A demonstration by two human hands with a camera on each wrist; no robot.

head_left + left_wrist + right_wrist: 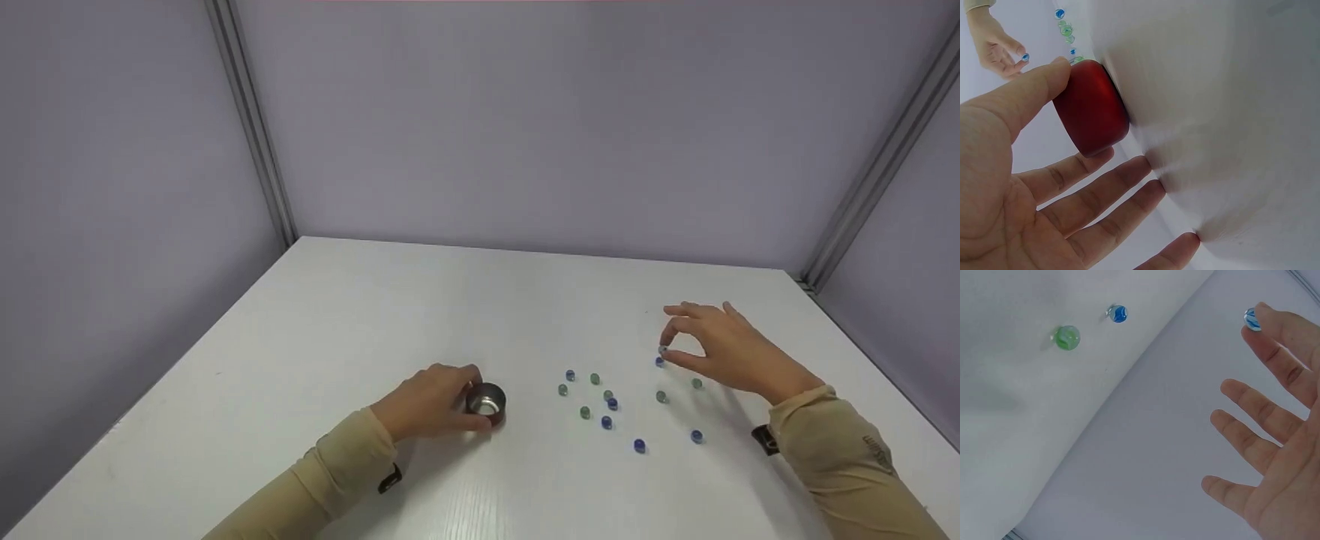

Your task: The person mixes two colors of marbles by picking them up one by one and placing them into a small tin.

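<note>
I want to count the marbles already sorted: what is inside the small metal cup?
The head view shows only the shiny bare bottom of the metal cup, no marble visible. The left hand grips its near side, hiding part of the inside.

White table (360, 315): marbles (607, 422), seemingly metal-lined cup (487, 403).

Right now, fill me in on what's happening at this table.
A person in tan sleeves works at a white table. The left hand grips a small round cup, red outside and metal inside, thumb and fingers around its side as it stands on the table. The right hand pinches a blue glass marble between thumb and forefinger, just above the table. About a dozen loose blue and green glass marbles lie scattered between the hands, to the right of the cup.
</note>
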